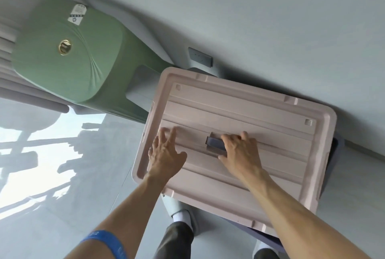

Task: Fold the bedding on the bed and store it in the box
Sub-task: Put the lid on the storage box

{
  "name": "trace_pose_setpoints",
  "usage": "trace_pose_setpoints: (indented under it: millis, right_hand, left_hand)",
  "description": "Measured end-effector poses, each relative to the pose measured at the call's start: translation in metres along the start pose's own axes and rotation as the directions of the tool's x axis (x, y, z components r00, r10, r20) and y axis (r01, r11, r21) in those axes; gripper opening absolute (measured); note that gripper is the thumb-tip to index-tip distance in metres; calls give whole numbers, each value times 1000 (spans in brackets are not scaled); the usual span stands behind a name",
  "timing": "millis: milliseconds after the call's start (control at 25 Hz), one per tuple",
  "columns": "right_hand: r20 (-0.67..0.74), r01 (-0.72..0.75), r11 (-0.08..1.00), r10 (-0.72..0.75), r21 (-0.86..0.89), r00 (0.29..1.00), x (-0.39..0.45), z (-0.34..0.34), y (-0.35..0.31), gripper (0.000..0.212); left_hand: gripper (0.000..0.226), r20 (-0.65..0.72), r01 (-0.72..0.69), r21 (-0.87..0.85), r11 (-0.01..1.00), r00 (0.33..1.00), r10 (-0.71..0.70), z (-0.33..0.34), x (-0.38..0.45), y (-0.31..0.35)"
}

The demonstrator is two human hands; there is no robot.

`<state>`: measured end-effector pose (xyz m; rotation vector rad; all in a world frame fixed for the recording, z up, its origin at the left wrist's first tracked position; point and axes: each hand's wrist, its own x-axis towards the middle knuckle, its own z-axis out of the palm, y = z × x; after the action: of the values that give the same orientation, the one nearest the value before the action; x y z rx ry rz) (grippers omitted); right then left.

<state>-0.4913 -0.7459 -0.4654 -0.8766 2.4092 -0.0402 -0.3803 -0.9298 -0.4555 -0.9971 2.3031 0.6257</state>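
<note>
We look straight down at a pale pink lid [239, 113] that sits slightly askew on a dark blue box [333, 167], whose rim shows along the right side and at the near right corner. The box stands on a grey floor [73, 186] against a pale wall [250, 19].

Our left hand [164, 150] lies flat on the left part of the lid, fingers straight and spread wide, holding nothing. Our right hand [239, 150] is at the middle of the lid, its fingers curled over a dark blue handle [215, 143] set in a recess there, the thumb on the near side of it. A blue band [108, 242] wraps the left forearm.

No bedding is visible; with the lid covering the box, we cannot tell what is inside.

To the far left stands a green stool [62, 50] with a brass ring in its seat and a white label near its far edge. A grey socket plate [200, 56] is on the wall beyond the box. Near the bottom edge, dark trouser legs and white socks show beneath the box.
</note>
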Motion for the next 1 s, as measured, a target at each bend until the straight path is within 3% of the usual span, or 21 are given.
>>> trace_pose_setpoints:
  millis: [240,440,560,720,800,840,920,1000]
  right_hand:
    - [-30,-146,989,147,27,989,-16,16,12,26]
    - [53,-202,975,198,87,979,-16,15,14,32]
    - [23,-174,980,172,97,985,-8,14,2,55]
    - [101,87,996,-86,1,991,19,3,-42,88]
    - [222,110,992,-122,65,967,40,-2,-70,91]
    - [275,102,991,-121,83,954,47,0,-80,91]
    - [366,80,995,-98,65,925,55,10,-85,95]
    - [425,93,996,-91,18,900,55,16,-80,106]
  left_hand:
    - [92,136,-189,-11,982,972,189,6,13,-10]
    - [91,211,-163,90,983,967,141,1,20,13]
    - [99,287,-153,145,978,952,106,1,18,14]
    - [92,283,-195,47,980,943,174,-5,20,8]
    - [71,227,-226,-80,971,944,239,-10,26,-7]
    - [55,136,-228,-177,958,958,253,-15,31,-17]
    - [32,-101,-150,-331,931,987,123,-25,47,-36]
    - [41,-182,0,-426,905,980,-85,-35,70,-52]
